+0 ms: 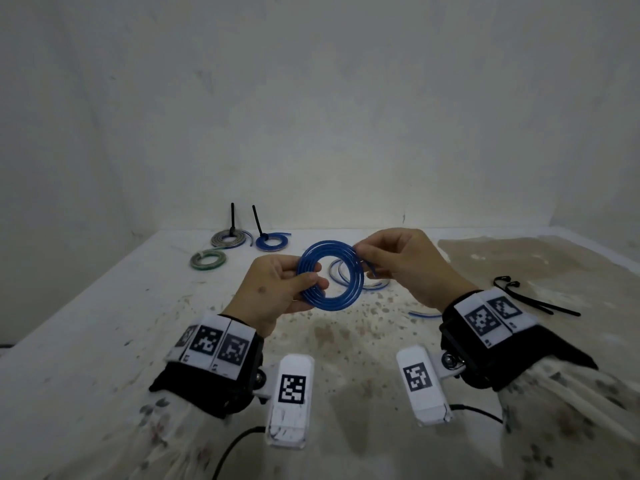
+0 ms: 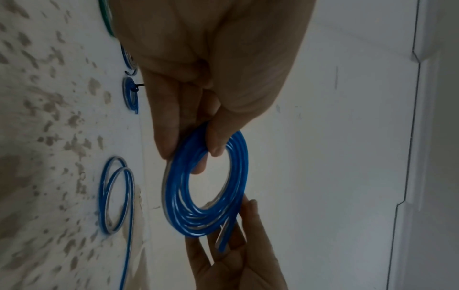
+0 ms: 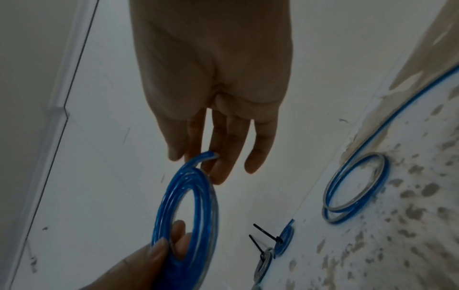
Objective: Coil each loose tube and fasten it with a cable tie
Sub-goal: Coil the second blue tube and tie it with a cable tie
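the left hand has its grip closed on the lower left of the blue coil, thumb over the stacked turns and fingers behind, while the right hand pinches the upper right side near the tube's free end. the coil hangs in mid-frame, lifted off the table — not yet tied.

to do this step well, i'd judge the free end should be tucked flush against the outer turn and the left pinch kept firm, since the tube looks springy and would likely unwind if either grip eased. only then should the right hand let go and fetch a black cable tie from the pair lying at right of frame.

behind the coil a loose blue tube lies on the table in slack loops. further back at centre left, a grey coil and a small blue coil already carry upright ties; a green coil shows no tie i can make out.
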